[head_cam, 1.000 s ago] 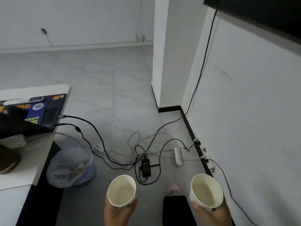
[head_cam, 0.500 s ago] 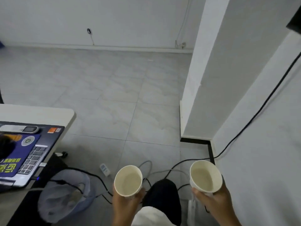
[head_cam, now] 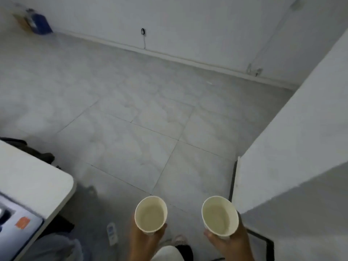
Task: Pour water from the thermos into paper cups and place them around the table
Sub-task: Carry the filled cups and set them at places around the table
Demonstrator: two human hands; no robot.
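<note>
- Paper cups, two of them, carried low at the near edge of view: left paper cup (head_cam: 151, 213) wrapped by the left hand (head_cam: 145, 242), right paper cup (head_cam: 220, 215) wrapped by the right hand (head_cam: 230, 243); each grip closed around its cup's lower wall, thumb tip showing at the front.
- Both upright, mouths open, a shallow pool of water visible at each bottom; thin rolled rims, smooth pale tapered walls, likely soft enough to buckle under a hard squeeze.
- Compared with a second ago: cable tangle and bagged bin gone from view, white surface (head_cam: 33, 183) slid nearer at the left, cups held closer together, open floor ahead. Reads as walking around the corner of the surface with filled cups, the placing step not yet done.
- Just beside the feet: a white power strip (head_cam: 112, 233) on the floor, blurred; a trip risk while both hands are occupied.
- On the surface, a laptop corner with an orange sticker (head_cam: 22, 222), smooth and flat, rounded edge on the surface.
- Further out: large pale grey floor tiles (head_cam: 141, 147), marbled, glossy, thin dark grout lines.
- Right: matte white wall corner (head_cam: 282, 157) with dark skirting.
- Far: white baseboard, and a blue object (head_cam: 40, 24) in the far corner, too blurred to name.
</note>
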